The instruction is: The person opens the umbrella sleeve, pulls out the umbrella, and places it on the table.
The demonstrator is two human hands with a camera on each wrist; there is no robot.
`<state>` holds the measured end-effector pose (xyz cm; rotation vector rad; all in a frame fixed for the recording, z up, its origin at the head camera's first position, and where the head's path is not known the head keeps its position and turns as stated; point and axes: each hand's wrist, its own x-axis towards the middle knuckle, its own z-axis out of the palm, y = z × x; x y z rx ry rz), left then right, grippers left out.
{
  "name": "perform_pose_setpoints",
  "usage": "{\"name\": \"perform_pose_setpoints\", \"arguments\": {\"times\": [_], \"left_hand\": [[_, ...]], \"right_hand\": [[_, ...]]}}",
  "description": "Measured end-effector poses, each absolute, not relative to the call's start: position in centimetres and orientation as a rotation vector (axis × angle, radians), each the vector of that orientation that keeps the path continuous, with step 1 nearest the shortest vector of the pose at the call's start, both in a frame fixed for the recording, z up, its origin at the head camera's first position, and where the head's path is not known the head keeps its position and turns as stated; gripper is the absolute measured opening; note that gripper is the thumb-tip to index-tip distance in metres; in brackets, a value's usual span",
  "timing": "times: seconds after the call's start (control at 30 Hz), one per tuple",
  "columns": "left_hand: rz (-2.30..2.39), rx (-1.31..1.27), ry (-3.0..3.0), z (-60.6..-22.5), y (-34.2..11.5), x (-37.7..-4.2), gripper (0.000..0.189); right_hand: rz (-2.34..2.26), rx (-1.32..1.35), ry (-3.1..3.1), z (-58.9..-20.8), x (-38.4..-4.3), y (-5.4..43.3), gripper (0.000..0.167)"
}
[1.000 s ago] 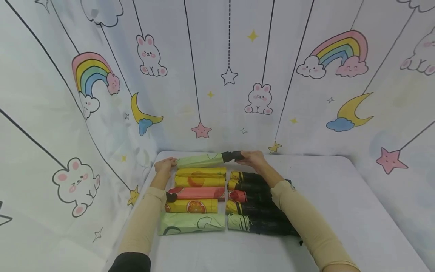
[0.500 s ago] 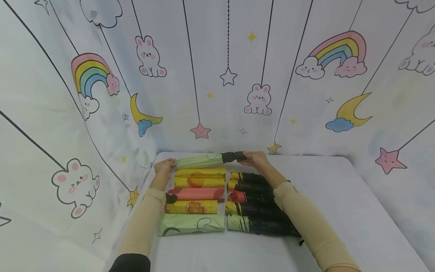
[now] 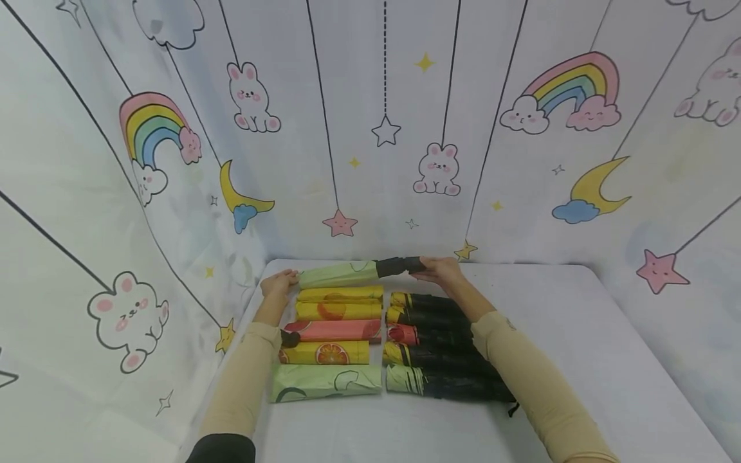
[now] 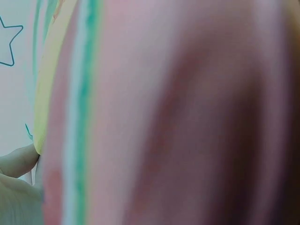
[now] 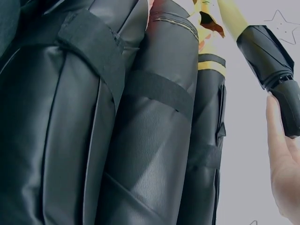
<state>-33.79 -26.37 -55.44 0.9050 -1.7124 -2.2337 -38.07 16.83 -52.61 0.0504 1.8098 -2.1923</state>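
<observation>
At the table's far edge, my left hand pinches the left end of a light green cover. From the cover's right end sticks a black folded umbrella, whose handle end my right hand grips with its fingertips. The right wrist view shows that umbrella's black handle against the fingers. In the left wrist view, a thumb and finger meet at a yellow-green edge, behind a blurred pink surface filling most of the frame.
Nearer me lie two stacked columns. On the left are yellow, red and green fruit-print pieces. On the right are several black-wrapped umbrellas, some under my right forearm. White printed cloth hangs behind the table.
My right hand has moved slightly right with the handle end, and a longer stretch of black shows beyond the green cover. The left hand keeps its place at the other end.
</observation>
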Motion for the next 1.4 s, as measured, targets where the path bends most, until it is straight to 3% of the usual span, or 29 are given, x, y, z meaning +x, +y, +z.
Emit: {"name": "perform_pose_setpoints", "arguments": {"times": [0.23, 0.57, 1.1, 1.4], "left_hand": [[-2.245, 0.911, -1.702, -55.4, -26.5, -33.9, 0.047], [-2.266, 0.906, -1.652, -55.2, -26.2, -33.5, 0.047], [-2.280, 0.912, -1.591, -55.5, -26.0, -34.0, 0.048], [-2.270, 0.919, -1.604, -55.7, -25.9, -33.9, 0.046]], "right_hand": [[-2.213, 0.019, 1.762, -52.3, -37.7, 17.8, 0.062], [-2.241, 0.031, 1.795, -52.6, -37.5, 18.6, 0.048], [-2.271, 0.050, 1.733, -52.9, -37.5, 20.5, 0.054], [-2.310, 0.060, 1.734, -53.4, -37.7, 21.6, 0.029]]}}
